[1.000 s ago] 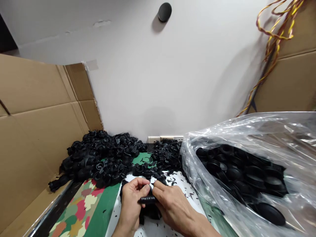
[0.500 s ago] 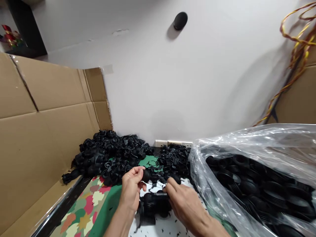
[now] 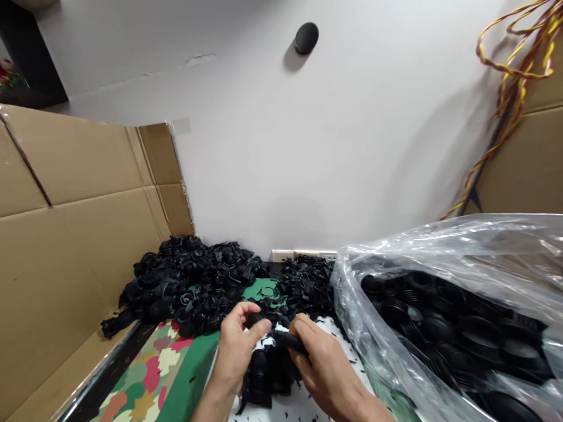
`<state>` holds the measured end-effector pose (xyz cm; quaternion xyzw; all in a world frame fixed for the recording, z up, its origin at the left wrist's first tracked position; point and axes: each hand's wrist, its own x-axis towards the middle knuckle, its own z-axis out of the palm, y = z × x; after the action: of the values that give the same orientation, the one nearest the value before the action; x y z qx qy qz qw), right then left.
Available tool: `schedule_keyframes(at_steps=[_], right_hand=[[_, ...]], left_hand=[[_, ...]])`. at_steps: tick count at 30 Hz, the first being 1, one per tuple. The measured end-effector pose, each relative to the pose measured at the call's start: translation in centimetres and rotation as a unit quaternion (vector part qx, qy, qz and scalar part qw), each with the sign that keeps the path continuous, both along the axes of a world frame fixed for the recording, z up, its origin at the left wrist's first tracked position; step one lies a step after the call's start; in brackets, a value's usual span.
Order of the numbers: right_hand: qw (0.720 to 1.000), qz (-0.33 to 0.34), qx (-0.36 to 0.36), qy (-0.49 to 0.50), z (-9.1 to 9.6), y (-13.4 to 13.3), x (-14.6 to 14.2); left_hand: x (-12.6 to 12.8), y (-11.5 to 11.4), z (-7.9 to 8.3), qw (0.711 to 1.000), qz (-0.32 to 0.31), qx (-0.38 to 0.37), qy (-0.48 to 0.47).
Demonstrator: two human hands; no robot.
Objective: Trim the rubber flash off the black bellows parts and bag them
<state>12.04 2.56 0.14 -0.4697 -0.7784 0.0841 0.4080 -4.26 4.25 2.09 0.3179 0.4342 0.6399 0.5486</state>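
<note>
My left hand (image 3: 235,346) and my right hand (image 3: 323,366) meet low in the middle of the view, both closed on a black ribbed rubber part (image 3: 281,341). The left thumb and fingers pinch its left end, the right fingers wrap its right end. Under the hands lies a small clump of more black rubber parts (image 3: 264,375) on a white sheet (image 3: 303,404) strewn with black trimmings. A large pile of black rubber parts (image 3: 193,284) lies just beyond the hands.
A clear plastic bag (image 3: 461,275) full of black ribbed caps fills the right. Cardboard walls (image 3: 74,223) stand at the left, and a white wall with a socket strip (image 3: 303,255) is behind. Twisted red-yellow wires (image 3: 505,76) hang at the upper right. A patterned green mat (image 3: 149,381) covers the table.
The hands, apart half a second ago with separate pieces, have come together again on one black part. The camera view has shifted slightly.
</note>
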Motion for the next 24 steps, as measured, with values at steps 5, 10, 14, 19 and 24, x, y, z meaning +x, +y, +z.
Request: schedule_keyframes(at_steps=[5, 10, 14, 19, 24], right_hand=[[0.989, -0.118, -0.027, -0.085, -3.4, 0.8, 1.8], [0.996, -0.084, -0.003, -0.001, -3.3, 1.3, 1.3], [0.997, -0.020, -0.007, 0.068, -1.6, 1.1, 0.8], [0.992, -0.037, -0.037, 0.118, -0.7, 1.0, 1.4], [0.974, -0.049, -0.117, 0.186, 0.4, 0.7, 1.6]], left_hand=[[-3.9, 1.4, 0.8, 0.990, 0.122, 0.005, -0.072], [-3.6, 0.8, 0.9, 0.989, 0.060, 0.005, -0.133], [-1.5, 0.1, 0.4, 0.987, -0.019, 0.007, -0.157], [-0.7, -0.3, 0.1, 0.983, -0.092, 0.019, -0.161], [-0.2, -0.5, 0.1, 0.985, -0.090, 0.000, -0.148]])
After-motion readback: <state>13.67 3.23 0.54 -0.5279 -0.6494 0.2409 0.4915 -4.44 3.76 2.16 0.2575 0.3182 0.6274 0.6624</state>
